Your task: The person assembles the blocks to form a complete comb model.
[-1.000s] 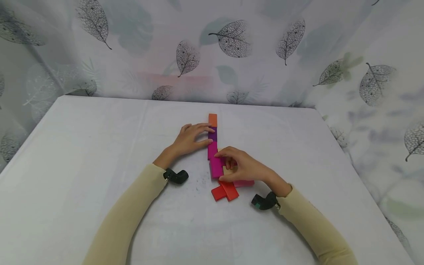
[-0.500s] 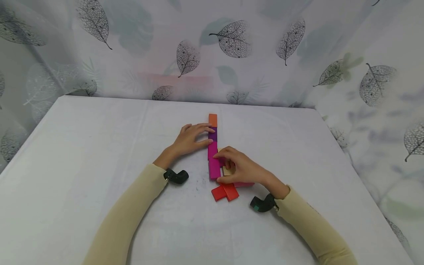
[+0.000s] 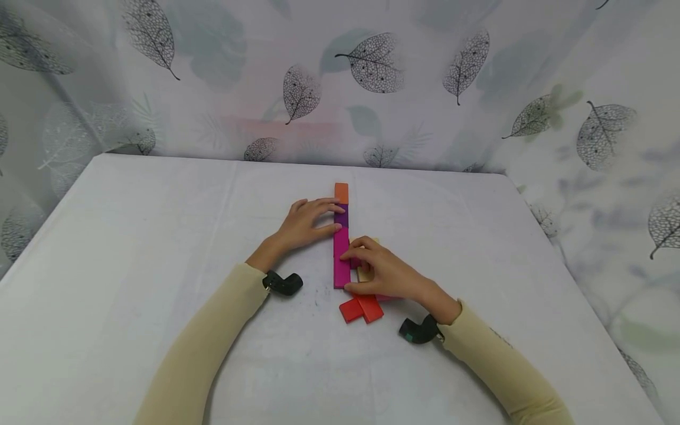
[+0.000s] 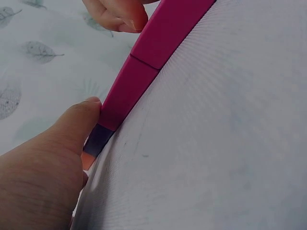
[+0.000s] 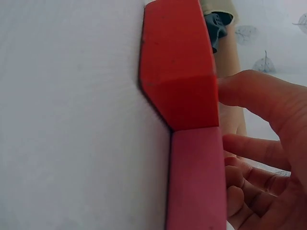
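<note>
A straight row of blocks runs away from the person in the head view: an orange block (image 3: pixel 342 193), a purple block (image 3: pixel 342 216), an upper magenta block (image 3: pixel 341 238) and a lower magenta block (image 3: pixel 342 275). From the left, my left hand (image 3: pixel 304 223) rests its loosely stretched fingers and thumb along the purple block and the joint below it. My right hand (image 3: pixel 390 270) pinches the lower magenta block between index finger and thumb. In the left wrist view, the two magenta blocks (image 4: pixel 144 62) meet end to end with a thin seam.
Two red blocks (image 3: pixel 362 309) lie touching, near the person. A pink block (image 5: pixel 197 179) abuts a red block (image 5: pixel 180 62) in the right wrist view. Cream blocks (image 3: pixel 364 275) are partly hidden by the right hand. A white cloth covers the table (image 3: pixel 159 265).
The lower magenta block has shifted slightly left and straightened, from slanted to lined up with the upper one. My right hand moved left with it. The left hand has stayed still.
</note>
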Demonstrator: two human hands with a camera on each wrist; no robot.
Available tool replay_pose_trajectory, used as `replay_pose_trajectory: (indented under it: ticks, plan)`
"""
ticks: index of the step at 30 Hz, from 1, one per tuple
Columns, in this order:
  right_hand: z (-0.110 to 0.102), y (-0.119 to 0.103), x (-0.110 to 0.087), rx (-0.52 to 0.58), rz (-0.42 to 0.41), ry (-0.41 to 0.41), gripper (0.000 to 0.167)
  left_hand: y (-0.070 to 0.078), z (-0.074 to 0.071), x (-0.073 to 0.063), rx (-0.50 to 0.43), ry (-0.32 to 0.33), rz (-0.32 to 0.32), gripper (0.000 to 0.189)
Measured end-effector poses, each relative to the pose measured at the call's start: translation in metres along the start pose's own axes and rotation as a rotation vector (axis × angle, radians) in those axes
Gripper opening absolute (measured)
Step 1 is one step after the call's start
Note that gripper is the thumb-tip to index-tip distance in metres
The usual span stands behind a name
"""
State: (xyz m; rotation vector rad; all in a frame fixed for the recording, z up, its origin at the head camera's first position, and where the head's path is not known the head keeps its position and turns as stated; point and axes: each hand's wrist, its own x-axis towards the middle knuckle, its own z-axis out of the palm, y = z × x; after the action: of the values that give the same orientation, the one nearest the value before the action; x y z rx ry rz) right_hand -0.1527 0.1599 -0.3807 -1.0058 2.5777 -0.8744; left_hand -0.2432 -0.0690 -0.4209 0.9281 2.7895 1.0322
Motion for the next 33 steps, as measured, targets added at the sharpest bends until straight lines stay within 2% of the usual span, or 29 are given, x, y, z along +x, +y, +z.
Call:
replay_pose_trajectory:
  ticks: [24,33]
  plan:
    - [0.0019,0.0001,0.0004,0.000,0.003,0.014,0.048,-0.0019,0.0009,0.0004,0.002,0.007,-0.003,0.041]
    - [0.0031,-0.0006,-0.0019,0.037,0.008,0.028,0.048,-0.0023,0.0012,-0.0004,0.005,0.011,0.003,0.040]
